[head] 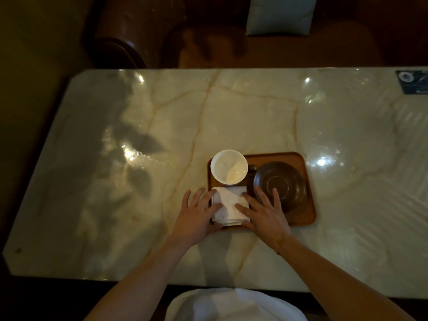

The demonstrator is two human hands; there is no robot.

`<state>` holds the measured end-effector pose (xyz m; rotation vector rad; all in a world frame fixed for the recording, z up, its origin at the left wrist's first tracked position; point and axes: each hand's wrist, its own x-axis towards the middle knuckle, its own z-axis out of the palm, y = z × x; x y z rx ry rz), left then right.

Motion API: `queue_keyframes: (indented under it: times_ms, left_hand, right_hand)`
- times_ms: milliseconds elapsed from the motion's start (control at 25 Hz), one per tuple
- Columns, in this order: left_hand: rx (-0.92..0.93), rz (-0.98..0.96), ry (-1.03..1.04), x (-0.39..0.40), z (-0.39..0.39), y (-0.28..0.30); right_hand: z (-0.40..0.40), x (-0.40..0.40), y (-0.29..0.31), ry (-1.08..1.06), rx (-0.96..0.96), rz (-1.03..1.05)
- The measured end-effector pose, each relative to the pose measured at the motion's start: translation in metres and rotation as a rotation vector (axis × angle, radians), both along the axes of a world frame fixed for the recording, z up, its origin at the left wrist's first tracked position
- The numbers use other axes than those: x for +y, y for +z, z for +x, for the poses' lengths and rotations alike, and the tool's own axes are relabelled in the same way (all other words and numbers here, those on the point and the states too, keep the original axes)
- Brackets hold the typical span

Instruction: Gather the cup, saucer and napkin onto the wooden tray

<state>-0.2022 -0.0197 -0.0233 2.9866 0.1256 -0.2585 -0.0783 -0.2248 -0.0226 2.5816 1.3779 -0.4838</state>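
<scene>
An orange-brown wooden tray lies on the marble table. A white cup stands in its far left corner. A dark brown saucer fills its right half. A folded white napkin lies in the near left corner. My left hand rests with spread fingers on the napkin's left edge. My right hand presses its right edge, its fingers partly over the saucer's near rim. Neither hand grips anything.
The pale marble table stretches far to the left and right of the tray. A dark card lies at the far right corner. A brown leather seat and a pale cushion sit beyond the far edge.
</scene>
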Motion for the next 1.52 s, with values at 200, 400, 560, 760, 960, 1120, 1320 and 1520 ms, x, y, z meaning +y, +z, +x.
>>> queue_keyframes:
  times_ms: [200,400,560,760,960,1120,1320,1520]
  left_hand:
    - [-0.001,0.005,-0.002,0.001,0.000,-0.002]
    - [-0.028,-0.004,-0.022,0.003,0.001,-0.002]
    - [-0.020,-0.002,-0.013,0.001,0.001,-0.003]
    - [-0.025,-0.009,0.002,-0.001,0.001,-0.002]
    - [-0.019,-0.009,0.001,0.000,0.002,-0.001]
    - [-0.013,-0.015,0.017,-0.002,-0.001,-0.001]
    - [0.023,-0.004,0.055,-0.005,-0.003,-0.002]
    - [0.059,-0.011,0.091,-0.011,-0.006,-0.002]
  right_hand:
    - [-0.001,0.002,0.001,-0.006,0.015,0.011]
    - [0.001,0.001,0.002,-0.005,0.010,-0.016]
    - [0.005,0.002,0.001,0.027,-0.016,-0.036]
    - [0.004,0.003,0.004,0.026,-0.015,-0.035]
    - [0.002,0.003,0.006,0.011,-0.001,-0.030]
    - [0.001,0.002,0.003,-0.004,0.017,-0.034]
    - [-0.003,0.004,0.003,-0.039,0.023,-0.041]
    - [-0.006,0.005,0.008,-0.054,0.028,-0.029]
